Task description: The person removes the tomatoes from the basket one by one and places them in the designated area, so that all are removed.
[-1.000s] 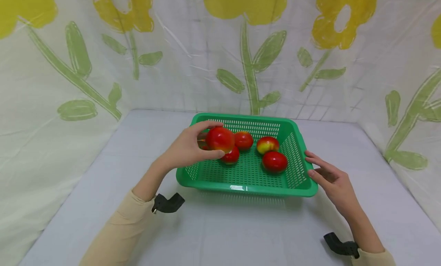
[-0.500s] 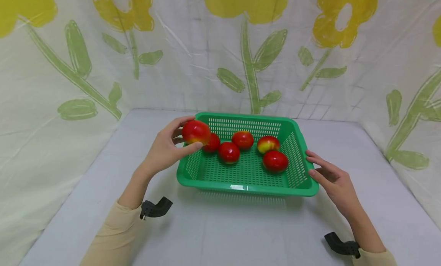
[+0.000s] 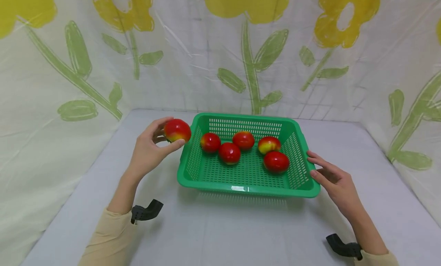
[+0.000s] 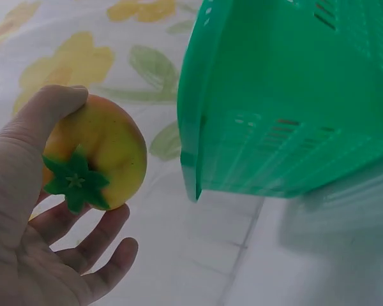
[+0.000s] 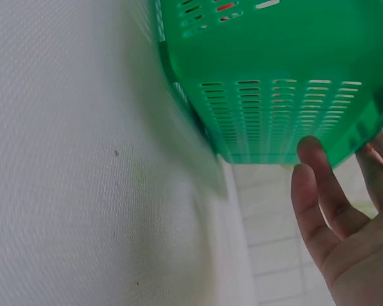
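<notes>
My left hand grips a red and yellow tomato between thumb and fingers, just outside the left rim of a green plastic basket. In the left wrist view the tomato shows its yellow side and a green star-shaped calyx. My right hand touches the basket's right rim with thumb and fingertips. The right wrist view has its fingers loosely bent against the outer wall. Inside the basket lie several red fruits, such as a red one and a yellow-patched one.
The basket stands on a table with a white cover. Behind it hangs a white curtain printed with yellow flowers. Each wrist bears a black camera mount, the left mount and the right mount.
My left hand has carried the tomato leftward, from over the basket to outside its left rim, uncovering the fruits there. The right hand and basket have stayed almost in place.
</notes>
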### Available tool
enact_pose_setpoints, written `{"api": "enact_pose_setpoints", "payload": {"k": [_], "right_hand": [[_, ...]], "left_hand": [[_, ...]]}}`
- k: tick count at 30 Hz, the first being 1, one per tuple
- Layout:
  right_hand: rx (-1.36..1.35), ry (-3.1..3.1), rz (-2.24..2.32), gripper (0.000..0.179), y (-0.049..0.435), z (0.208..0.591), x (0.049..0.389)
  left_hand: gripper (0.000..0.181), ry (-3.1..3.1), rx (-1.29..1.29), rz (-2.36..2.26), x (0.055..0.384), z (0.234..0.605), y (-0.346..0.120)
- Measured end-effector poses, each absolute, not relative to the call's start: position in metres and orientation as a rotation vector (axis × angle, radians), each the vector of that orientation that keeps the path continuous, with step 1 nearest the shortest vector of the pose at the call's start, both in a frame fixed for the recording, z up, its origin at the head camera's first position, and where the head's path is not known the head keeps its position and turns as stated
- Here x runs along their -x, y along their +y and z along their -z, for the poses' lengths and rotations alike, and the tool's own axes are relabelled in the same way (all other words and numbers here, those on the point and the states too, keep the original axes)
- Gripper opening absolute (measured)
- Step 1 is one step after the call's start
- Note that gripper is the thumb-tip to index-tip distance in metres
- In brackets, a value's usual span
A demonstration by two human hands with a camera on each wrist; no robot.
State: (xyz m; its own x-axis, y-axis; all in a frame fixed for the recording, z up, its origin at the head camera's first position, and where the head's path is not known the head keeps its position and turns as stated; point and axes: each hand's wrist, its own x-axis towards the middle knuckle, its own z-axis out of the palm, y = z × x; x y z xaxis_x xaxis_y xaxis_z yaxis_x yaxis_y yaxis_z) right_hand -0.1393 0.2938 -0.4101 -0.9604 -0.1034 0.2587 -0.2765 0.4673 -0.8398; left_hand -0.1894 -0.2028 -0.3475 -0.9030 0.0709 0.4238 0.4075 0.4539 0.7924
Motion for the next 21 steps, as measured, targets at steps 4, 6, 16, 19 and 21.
{"api": "enact_pose_setpoints", "payload": {"k": [4,6,16,19,21], "right_hand": [[-0.344,-2.532,-1.510,0.043,0.294,0.410,0.139],[-0.352,-2.531,-1.509,0.043,0.294,0.410,0.139],[-0.361,-2.526,-1.516,0.043,0.294,0.410,0.139],[-0.367,-2.524,-1.518,0.043,0.294,0.410,0.139],[-0.373,-2.522,-1.521,0.043,0.294,0.409,0.139]], "left_hand": [[0.062,-2.374,0.367,1.418,0.194,0.352,-0.215],[0.062,-2.382,0.338,1.414,0.196,0.354,-0.220],[0.070,-2.527,0.187,1.429,0.210,0.375,-0.244],[0.074,-2.594,0.169,1.414,0.216,0.384,-0.249],[0.076,-2.630,0.174,1.399,0.218,0.389,-0.252]]}}
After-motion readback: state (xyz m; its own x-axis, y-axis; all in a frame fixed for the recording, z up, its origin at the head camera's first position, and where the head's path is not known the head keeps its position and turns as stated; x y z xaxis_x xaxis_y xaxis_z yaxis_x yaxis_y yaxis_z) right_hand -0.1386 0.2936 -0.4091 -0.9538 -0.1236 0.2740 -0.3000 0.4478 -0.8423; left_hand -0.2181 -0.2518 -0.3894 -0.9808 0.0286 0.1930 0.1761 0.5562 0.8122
